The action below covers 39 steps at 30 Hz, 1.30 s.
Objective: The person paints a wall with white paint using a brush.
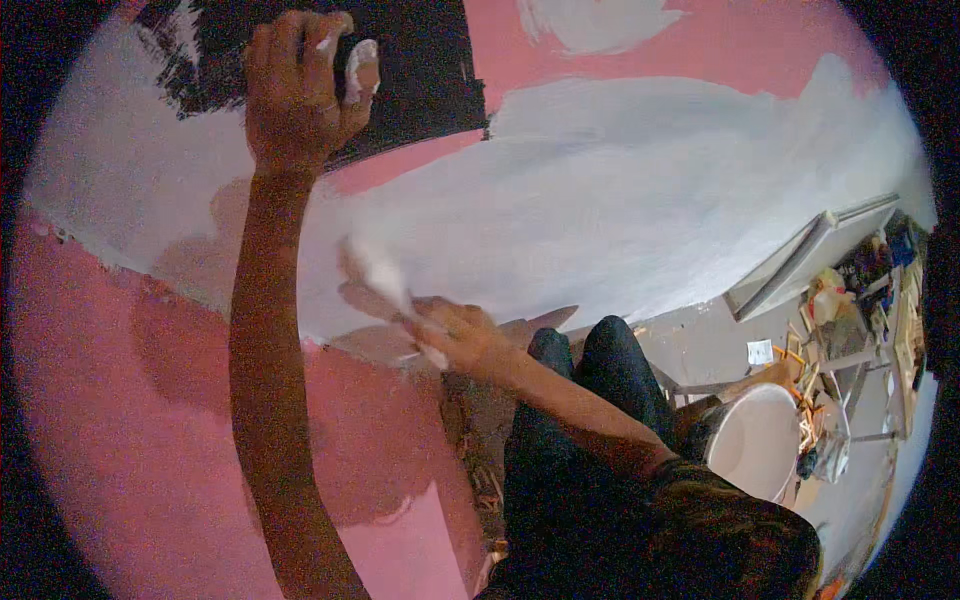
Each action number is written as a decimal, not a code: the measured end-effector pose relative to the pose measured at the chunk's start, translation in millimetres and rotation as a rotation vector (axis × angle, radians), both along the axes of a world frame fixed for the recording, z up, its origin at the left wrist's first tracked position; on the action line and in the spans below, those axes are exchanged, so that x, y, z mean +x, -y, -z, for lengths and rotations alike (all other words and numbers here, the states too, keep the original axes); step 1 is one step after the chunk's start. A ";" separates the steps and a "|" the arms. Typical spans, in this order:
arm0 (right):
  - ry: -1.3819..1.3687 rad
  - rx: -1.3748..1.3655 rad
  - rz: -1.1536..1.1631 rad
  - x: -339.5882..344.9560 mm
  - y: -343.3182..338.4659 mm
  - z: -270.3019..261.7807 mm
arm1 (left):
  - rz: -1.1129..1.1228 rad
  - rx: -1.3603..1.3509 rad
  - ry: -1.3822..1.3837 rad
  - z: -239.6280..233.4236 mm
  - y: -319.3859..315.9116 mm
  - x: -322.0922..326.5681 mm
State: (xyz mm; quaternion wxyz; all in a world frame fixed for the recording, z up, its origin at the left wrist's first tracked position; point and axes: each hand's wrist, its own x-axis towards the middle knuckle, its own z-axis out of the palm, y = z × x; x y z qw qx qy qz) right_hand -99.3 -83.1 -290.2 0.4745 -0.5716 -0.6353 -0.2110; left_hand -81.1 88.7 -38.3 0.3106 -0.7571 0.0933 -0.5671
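Note:
My right hand (469,337) grips what looks like a paintbrush (382,270), its white head blurred against the wall. That head meets a broad pale grey-white coat (600,195) just above the border with the pink paint (360,420). Higher up, at the top left, my left hand (296,97) is raised over a black painted patch (427,82), its back towards me. The left thumb stands apart from the bent fingers, and white paint smears the thumb and a finger. Nothing shows in the left hand; whether its palm touches the wall is hidden.
A white bucket (754,439) stands to my right. Beyond it lies a clutter of tools and bags (832,307), beside pale framed panels (810,251) near the wall. A small white paper (759,352) lies on the floor. My knees (611,356) are close to the wall.

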 end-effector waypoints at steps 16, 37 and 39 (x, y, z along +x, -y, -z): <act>-0.399 0.517 0.713 124.8 146.0 -48.6 | -0.030 0.047 0.039 -1.3 2.7 0.1; -0.486 0.110 0.553 108.7 77.8 -45.5 | 0.062 0.033 0.009 -6.2 6.6 3.6; -0.036 0.610 0.595 142.1 111.6 -67.7 | 0.048 0.025 0.011 -2.5 8.8 7.3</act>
